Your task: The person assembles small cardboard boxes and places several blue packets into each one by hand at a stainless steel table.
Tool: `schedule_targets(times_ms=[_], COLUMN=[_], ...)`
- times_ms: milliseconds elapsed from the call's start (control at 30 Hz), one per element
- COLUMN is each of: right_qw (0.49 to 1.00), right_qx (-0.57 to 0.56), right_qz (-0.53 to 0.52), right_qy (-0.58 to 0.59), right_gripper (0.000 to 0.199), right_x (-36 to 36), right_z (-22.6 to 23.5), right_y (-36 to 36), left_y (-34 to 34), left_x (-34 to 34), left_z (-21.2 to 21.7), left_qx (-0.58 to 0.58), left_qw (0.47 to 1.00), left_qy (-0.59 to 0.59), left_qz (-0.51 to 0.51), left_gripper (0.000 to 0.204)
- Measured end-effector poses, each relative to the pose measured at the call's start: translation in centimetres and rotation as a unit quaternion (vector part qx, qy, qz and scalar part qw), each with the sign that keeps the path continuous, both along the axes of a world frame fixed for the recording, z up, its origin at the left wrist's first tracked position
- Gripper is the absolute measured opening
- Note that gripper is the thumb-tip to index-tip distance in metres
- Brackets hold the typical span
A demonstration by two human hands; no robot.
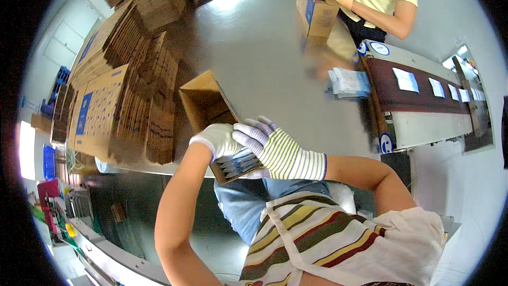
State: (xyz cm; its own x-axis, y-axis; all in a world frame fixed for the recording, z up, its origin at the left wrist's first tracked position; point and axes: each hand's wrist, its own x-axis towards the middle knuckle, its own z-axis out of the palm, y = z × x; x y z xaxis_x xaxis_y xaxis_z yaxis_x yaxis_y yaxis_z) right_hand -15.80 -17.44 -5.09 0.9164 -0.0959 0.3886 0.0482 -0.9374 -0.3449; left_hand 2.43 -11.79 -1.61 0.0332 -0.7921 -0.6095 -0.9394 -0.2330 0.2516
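An open brown cardboard box (197, 90) lies tilted at the table's near edge. Blue-and-white flat packets (236, 163) stand in a row at its near end. My left hand (219, 139), in a pale glove, bends over the box and the packets; its fingertips are hidden. From the right, my right hand (280, 151), in a striped glove, reaches across the packets. Its fingers curve over their far side and its thumb lies low by the box's near right edge, so it appears closed around the packets. Part of the grip is out of sight.
Flattened cartons (127, 100) stand stacked at the left, with more behind. A packet pile (349, 83) sits at the right by a conveyor belt (389, 98) carrying several packets (406, 80). Across the grey table (254, 47), a person in yellow handles another box (321, 18).
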Motion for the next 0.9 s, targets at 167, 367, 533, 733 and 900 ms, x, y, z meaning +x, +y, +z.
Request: schedule_targets(times_ms=[167, 367, 533, 733, 900], right_qw=[0.990, 0.938, 0.880, 0.794, 0.836], right_qx=[0.136, -0.088, -0.050, -0.048, -0.142], right_qz=[0.023, -0.188, -0.152, -0.143, -0.198], right_qy=[-0.007, 0.277, 0.447, 0.588, 0.492], right_gripper=[0.086, 0.037, 0.041, 0.056, 0.077], right_x=[-2.9, -8.5, -10.4, -12.8, -9.3], right_z=[1.8, -0.7, 1.1, -6.2, -2.6], right_y=[-6.3, -25.8, -32.8, -36.8, -21.3], left_y=[2.8, 3.4, 3.8, 3.1, 5.2], left_x=[-4.3, -4.7, -4.2, -4.3, -3.5], left_z=[0.9, 0.4, 0.3, -0.3, -0.9], left_qx=[-0.227, -0.244, -0.253, -0.274, -0.270], left_qw=[0.970, 0.966, 0.964, 0.957, 0.958], left_qy=[-0.066, -0.089, -0.085, -0.093, -0.099], left_qz=[-0.059, -0.019, -0.013, -0.015, 0.008], left_gripper=[0.030, 0.031, 0.030, 0.028, 0.029])
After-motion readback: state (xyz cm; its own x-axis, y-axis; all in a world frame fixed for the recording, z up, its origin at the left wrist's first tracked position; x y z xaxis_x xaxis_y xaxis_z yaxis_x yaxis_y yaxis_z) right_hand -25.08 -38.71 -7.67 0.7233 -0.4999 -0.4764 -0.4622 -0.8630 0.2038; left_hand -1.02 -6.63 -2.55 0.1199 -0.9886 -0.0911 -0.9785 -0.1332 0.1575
